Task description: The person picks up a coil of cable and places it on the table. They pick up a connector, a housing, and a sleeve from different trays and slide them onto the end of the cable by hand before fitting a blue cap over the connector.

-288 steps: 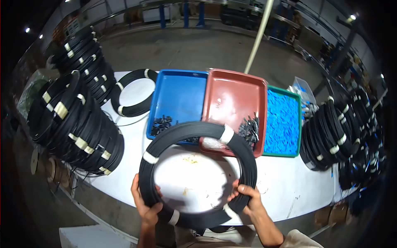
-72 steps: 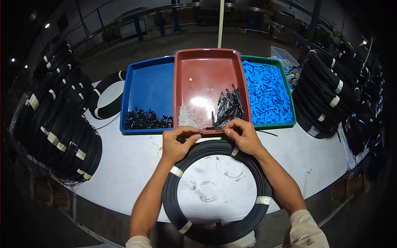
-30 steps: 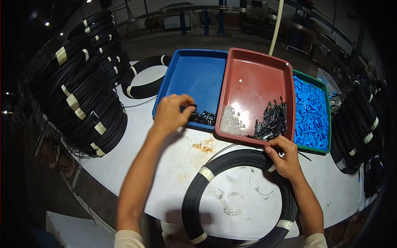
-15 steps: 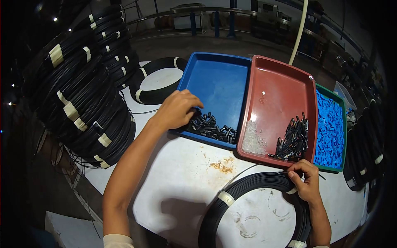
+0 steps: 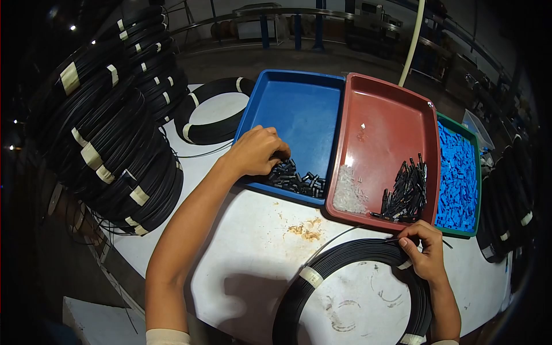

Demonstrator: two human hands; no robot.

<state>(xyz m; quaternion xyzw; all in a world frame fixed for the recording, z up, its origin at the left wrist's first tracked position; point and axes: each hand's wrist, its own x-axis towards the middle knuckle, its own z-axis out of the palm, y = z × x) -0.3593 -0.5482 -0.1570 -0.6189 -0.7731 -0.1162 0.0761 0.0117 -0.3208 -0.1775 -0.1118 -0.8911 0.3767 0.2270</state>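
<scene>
My left hand (image 5: 261, 150) reaches over the near left corner of the blue tray (image 5: 299, 112). Its fingers curl down into a pile of small black cylindrical pieces (image 5: 296, 181), and the fingertips are hidden. On the right, my right hand (image 5: 424, 248) pinches the end of a black cable between thumb and forefinger. That cable belongs to the black cable coil (image 5: 333, 259), which lies flat on the table and is bound with pale tape.
A red tray (image 5: 391, 109) holds clear small pieces (image 5: 349, 192) and slender black parts (image 5: 405, 190). Beside it, a green tray (image 5: 476, 190) holds many blue pieces (image 5: 457, 178). Tall stacks of cable coils (image 5: 115, 144) stand at left. Another coil (image 5: 215, 135) lies behind the blue tray.
My left hand has shifted slightly right, and its fingers are curled further into the black pieces. The right hand keeps its pinch on the cable. The view has moved slightly.
</scene>
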